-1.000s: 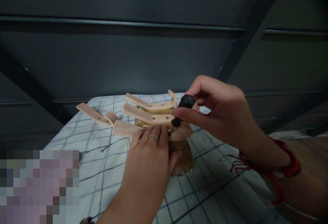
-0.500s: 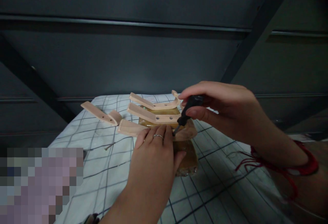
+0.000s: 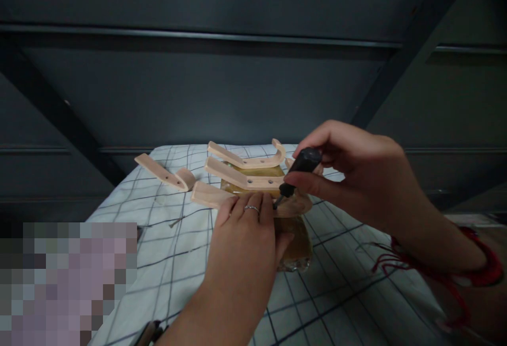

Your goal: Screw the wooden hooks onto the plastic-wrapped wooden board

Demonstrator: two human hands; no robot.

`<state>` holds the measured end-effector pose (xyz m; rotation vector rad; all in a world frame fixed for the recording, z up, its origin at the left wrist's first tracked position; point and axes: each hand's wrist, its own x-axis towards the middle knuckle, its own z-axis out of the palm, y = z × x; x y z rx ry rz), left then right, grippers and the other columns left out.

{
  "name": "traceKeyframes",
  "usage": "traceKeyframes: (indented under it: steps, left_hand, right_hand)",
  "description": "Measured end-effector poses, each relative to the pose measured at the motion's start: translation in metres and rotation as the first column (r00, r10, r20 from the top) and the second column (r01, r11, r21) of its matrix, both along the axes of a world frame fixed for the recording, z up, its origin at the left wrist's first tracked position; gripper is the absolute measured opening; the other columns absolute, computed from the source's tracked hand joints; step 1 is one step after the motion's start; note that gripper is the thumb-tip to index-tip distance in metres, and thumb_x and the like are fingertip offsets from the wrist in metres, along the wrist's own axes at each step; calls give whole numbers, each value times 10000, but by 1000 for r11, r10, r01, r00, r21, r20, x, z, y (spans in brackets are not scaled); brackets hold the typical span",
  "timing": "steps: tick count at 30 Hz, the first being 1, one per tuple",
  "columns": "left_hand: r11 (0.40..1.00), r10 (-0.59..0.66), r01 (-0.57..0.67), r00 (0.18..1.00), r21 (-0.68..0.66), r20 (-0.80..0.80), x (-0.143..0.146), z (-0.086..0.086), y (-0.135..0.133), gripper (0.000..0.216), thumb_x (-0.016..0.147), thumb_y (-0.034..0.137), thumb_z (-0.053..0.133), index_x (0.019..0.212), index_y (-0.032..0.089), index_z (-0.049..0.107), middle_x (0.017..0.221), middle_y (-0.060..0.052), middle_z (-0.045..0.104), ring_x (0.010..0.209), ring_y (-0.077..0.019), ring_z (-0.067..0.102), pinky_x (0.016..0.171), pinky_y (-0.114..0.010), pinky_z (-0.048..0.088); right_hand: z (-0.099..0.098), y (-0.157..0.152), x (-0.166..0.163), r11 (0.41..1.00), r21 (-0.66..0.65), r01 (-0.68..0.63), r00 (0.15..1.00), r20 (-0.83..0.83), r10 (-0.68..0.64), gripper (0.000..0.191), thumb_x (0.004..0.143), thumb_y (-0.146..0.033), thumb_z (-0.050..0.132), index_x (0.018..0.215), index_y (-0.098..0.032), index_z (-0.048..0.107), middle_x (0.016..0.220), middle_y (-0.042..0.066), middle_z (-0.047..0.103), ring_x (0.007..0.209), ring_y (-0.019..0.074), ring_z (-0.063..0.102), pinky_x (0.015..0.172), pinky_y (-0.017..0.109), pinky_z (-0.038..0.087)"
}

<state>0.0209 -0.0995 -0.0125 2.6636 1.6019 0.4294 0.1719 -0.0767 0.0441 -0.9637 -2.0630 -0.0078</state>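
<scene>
- Versus 0.5 s ago: the whole scene is shifted slightly right in view; the right hand [image 3: 356,177] is raised a little at the knuckles, and the screwdriver [image 3: 295,174] is still tilted with its tip down-left.
- The screwdriver's black handle is pinched between thumb and fingers of the right hand, closed around it; the tip is set on the near wooden piece [image 3: 222,198], just beside the left fingertips.
- The left hand [image 3: 245,240] is unchanged: laid flat, fingers pressed down on the near wooden piece, thumb against the amber block [image 3: 297,240] beneath. Nothing is enclosed by it.
- A ring [image 3: 251,208] is seen on a left finger; red cord [image 3: 455,272] is seen at the right wrist.
- The stacked curved wooden hooks [image 3: 245,169] are sited toward the far edge of the checked cloth [image 3: 178,251]; a separate hook [image 3: 166,173] lies near the far-left corner.
- No brands, labels or writing can be read.
</scene>
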Motion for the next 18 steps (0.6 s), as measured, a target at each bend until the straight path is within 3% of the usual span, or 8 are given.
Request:
traceKeyframes:
  steps: [5, 9, 15, 18]
  left_hand:
    - [1000, 6, -6, 1000, -12, 7, 0, 1, 1, 481, 801, 367, 558, 1178, 72, 517, 1179, -129, 574, 1112, -277, 499, 988, -465, 331]
    - [1000, 8, -8, 1000, -23, -3, 1, 3, 1, 443, 796, 346, 567, 1151, 82, 540, 1147, -122, 592, 1100, -279, 507, 978, -466, 342]
    - [1000, -3, 3, 1000, 18, -9, 0, 0, 0, 476, 798, 358, 561, 1177, 72, 524, 1209, -143, 559, 1108, -281, 508, 973, -461, 351]
    - [1000, 0, 0, 1000, 23, -13, 0, -1, 0, 497, 804, 374, 552, 1187, 59, 516, 1187, -145, 575, 1108, -278, 511, 976, -460, 351]
  right_hand:
    - [-6, 2, -2, 998, -63, -7, 995, -103, 0, 264, 709, -418, 649, 716, -214, 480, 607, -36, 521, 541, 125, 505, 477, 265, 400]
    - [-9, 3, -5, 998, -18, -58, 988, -147, 55, 225, 721, -323, 668, 840, -237, 498, 723, -38, 548, 591, 120, 515, 510, 256, 415]
    - [0, 3, 2, 987, 18, -159, 987, 30, 158, 138, 771, -284, 630, 856, -201, 558, 763, -20, 599, 640, 119, 562, 566, 244, 440]
    - [3, 5, 8, 980, 16, -200, 974, 116, 196, 202, 833, -325, 541, 921, -150, 589, 832, 37, 638, 733, 146, 607, 600, 256, 457]
